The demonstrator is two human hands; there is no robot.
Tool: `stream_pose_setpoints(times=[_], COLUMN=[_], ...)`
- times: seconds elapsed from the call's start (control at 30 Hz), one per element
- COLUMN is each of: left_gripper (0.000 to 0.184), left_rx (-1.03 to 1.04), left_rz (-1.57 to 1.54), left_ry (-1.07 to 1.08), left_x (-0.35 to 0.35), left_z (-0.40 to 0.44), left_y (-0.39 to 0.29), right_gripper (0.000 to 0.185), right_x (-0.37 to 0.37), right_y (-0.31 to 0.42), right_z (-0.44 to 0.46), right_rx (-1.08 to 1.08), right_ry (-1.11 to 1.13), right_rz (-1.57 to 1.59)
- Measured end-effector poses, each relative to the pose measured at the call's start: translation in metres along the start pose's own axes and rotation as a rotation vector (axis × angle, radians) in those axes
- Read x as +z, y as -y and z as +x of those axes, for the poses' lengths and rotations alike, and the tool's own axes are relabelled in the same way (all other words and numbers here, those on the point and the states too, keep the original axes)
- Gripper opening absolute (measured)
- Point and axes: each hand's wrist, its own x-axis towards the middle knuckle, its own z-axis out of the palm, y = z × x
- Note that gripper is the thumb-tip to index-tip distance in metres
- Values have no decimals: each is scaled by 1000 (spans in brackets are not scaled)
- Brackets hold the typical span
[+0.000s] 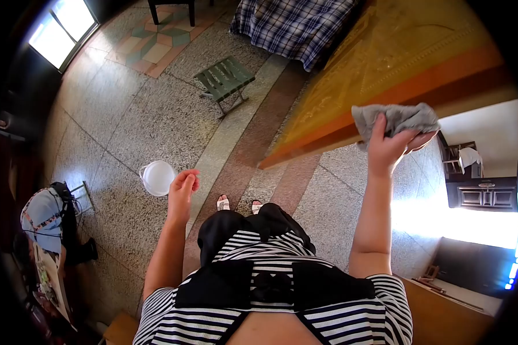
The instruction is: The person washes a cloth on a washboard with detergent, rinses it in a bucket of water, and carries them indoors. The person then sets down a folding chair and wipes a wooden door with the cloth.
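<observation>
Right hand [388,146] raised, arm stretched well out; fingers and thumb closed on a crumpled grey fabric cloth [411,118]. Cloth lies at the orange-brown edge [322,133] of a tall, golden-brown wooden door [380,52] with a patterned face. Exact contact hidden beneath the folds.

Left hand [182,188] low, fingers loosely curled, nothing visible in it; cannot tell whether fully closed. Seen from above, it overlaps the near side of a round white plastic bucket [157,177] on the speckled grey stone floor [126,129]. Bucket's contents, if any, not readable.

Further out: folding stool [223,79] with a dark green slatted seat; beyond it, a blue-and-white plaid fabric cover [296,26].

Risks, as judged: a hard push could swing the door and drag its edge from under the cloth, or pinch fingers. Loose folds may bunch, leaving bare skin on wood. A careless step leftward could tip the bucket; were it holding water, the smooth-looking floor would turn slippery.
</observation>
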Motion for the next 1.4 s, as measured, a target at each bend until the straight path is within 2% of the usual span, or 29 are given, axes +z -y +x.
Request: stream_pose_setpoints(times=[0.13, 0.3, 0.43, 0.5, 0.53, 0.6, 0.7, 0.73, 0.87, 0.93, 0.97, 1.03, 1.07, 1.13, 1.17, 1.2, 1.23, 1.3, 1.37, 1.4], left_gripper=[18, 18, 18, 17, 17, 18, 19, 25, 29, 33, 33, 35, 33, 33, 33, 33, 33, 37, 42, 45], left_rx=[14, -18, -29, -95, -98, -148, -85, -77, -133, -55, -49, -119, -45, -74, -84, -2, -59, -82, -166, -234], left_rz=[6, 15, 22, 34, 36, 31, 115, 125, 262, 371, 379, 524, 548, 643, 736, 938, 904, 1099, 1261, 1281], left_ry=[8, -11, 93, 83, 94, 138, 118, 145, 45, 37, 48, 60, 43, 40, 29, -8, 21, 34, -7, 41], left_x=[-20, -33, -48, -43, -41, -34, -12, -9, 15, 16, 18, 13, 12, 8, -2, -18, -20, -26, -17, -8], left_z=[19, 44, 82, 101, 111, 140, 185, 201, 271, 308, 332, 374, 397, 441, 464, 494, 508, 548, 583, 598], left_y=[-5, -18, -9, -8, -5, -1, -3, -3, -7, -5, -10, -16, -14, -9, -5, 19, 16, 28, 32, 23], right_gripper=[84, 79, 73, 65, 53, 47, 46, 45, 46, 40, 40, 36, 36, 31, 31, 32, 33, 33, 31, 31], right_x=[15, 27, 32, 34, 33, 29, 9, 7, -1, -9, -7, -18, -17, -8, 1, 10, 25, 20, 17, 23], right_y=[5, 9, 17, 18, 17, 8, 26, 26, 8, 10, 5, -1, -1, -3, 0, 6, 15, 12, 29, 37], right_z=[-52, -97, -128, -147, -159, -196, -209, -218, -313, -336, -352, -375, -372, -364, -351, -332, -318, -322, -316, -308], right_rx=[108, 196, 218, 385, 349, 372, 508, 601, 1004, 1166, 1180, 1454, 1462, 1400, 1378, 1243, 1101, 1270, 1367, 1389], right_ry=[141, 210, 277, 332, 343, 428, 797, 911, 1009, 1203, 1193, 1520, 1526, 2042, 2067, 2207, 2332, 2204, 2152, 2147], right_rz=[44, 17, -57, 16, -54, 10, 16, 77, 30, -146, -144, 70, 64, 182, 191, 193, 195, 502, 588, 590])
